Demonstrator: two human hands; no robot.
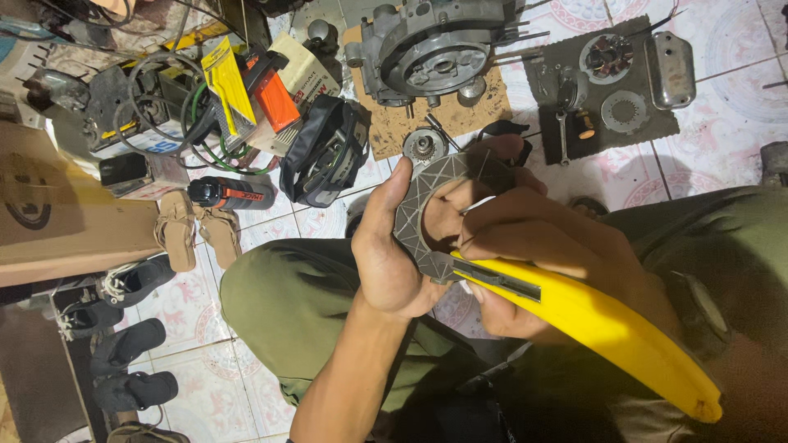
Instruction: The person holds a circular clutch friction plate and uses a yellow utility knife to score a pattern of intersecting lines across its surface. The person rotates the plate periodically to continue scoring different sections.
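Friction plate (427,193), a flat grey ring with segmented pads around its face, sits upright between both hands above the person's lap. Left hand (394,246) is curled around its outer edge, thumb along the rim and fingers through or behind the centre hole, apparently to brace the ring so it cannot turn. Right hand (533,246) is closed around a yellow-handled utility knife (591,316), whose short metal blade end rests against the lower edge of the ring; the grip sits close to the blade, which would give fine control for scraping. Whether the tip actually touches the pad material is hard to tell, since the fingers hide the contact.

Below the hands are the person's knees in olive trousers (287,303), over a patterned tiled floor (722,90). Farther out, an engine casing (435,49) lies on a sheet of cardboard (386,135), with a small gear part (424,146) near its edge. On a dark mat (640,139) to the side lie a round toothed disc (624,111), another round part and a metal cover (671,70), spread apart so each is easy to reach. A black pouch (328,152), a spray can (230,194), sandals (197,234) and shoes (123,328) lie on the other side.
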